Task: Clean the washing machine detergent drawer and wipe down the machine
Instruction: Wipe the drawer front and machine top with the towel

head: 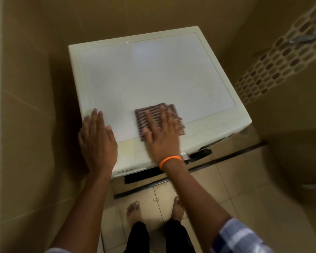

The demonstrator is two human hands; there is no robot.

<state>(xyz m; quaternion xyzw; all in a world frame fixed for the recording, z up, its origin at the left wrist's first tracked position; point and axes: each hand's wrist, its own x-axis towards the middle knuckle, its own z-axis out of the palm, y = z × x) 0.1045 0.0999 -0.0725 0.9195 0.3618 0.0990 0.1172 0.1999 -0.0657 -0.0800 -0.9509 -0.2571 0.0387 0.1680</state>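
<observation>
The person is wiping the top of the washing machine [153, 73], which is filling the middle of the frame as a white panel with a cream rim. The right hand [162, 136] is lying flat with fingers spread straight, pressing down on a checked cloth [153, 115] at the lower middle of the lid, near the front edge; nothing is being pinched, the palm and fingers are simply bearing on the fabric. The cloth is folded into a rough square and is sitting mostly under and ahead of the fingers, its far edge and left side showing beyond them. It is looking soft and limp, light enough to bunch or slide, so flat pressure over its middle is likely holding it better than a pinch at a corner. The left hand [97, 141] is resting open on the lower left corner of the machine, fingers straight and together, seemingly steadying. The lid is looking smooth and hard, probably slippery when damp. Below the front edge a dark open slot [142, 177] is showing, possibly the drawer opening.
</observation>
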